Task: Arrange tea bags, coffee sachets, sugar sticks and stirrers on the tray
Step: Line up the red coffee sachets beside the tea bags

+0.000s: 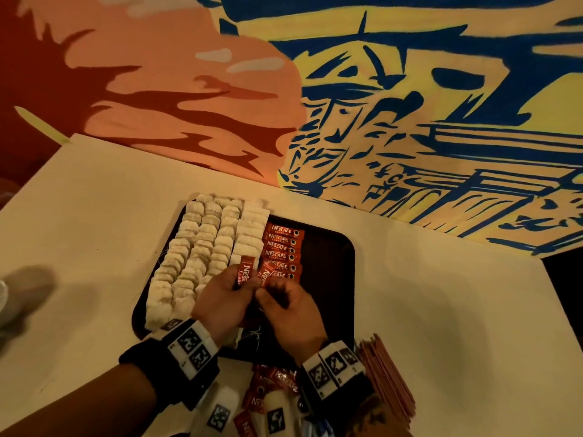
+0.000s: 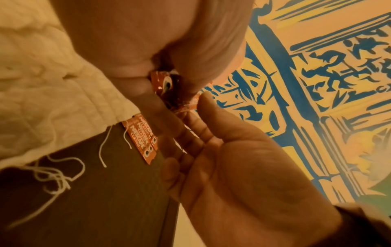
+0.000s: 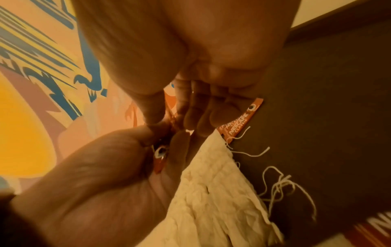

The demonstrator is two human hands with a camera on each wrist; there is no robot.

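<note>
A dark tray [image 1: 331,257] on the white table holds rows of white tea bags [image 1: 205,247] on its left part. Beside them lies a column of red coffee sachets [image 1: 282,247]. My left hand [image 1: 235,287] hovers over the tray's near middle and grips a small bunch of sachets [image 1: 244,272] upright. My right hand [image 1: 268,293] is right against it, with thumb and fingers pinching one tilted sachet [image 1: 264,275]. In the left wrist view the held bunch [image 2: 165,83] shows between the fingers. In the right wrist view it [image 3: 159,155] is mostly hidden.
Loose red sachets [image 1: 271,383] lie at the table's near edge below my wrists. A fan of reddish-brown sticks [image 1: 388,373] lies at the near right. Loose tea bag strings [image 2: 55,172] trail over the bare tray floor. A painted wall stands behind the table.
</note>
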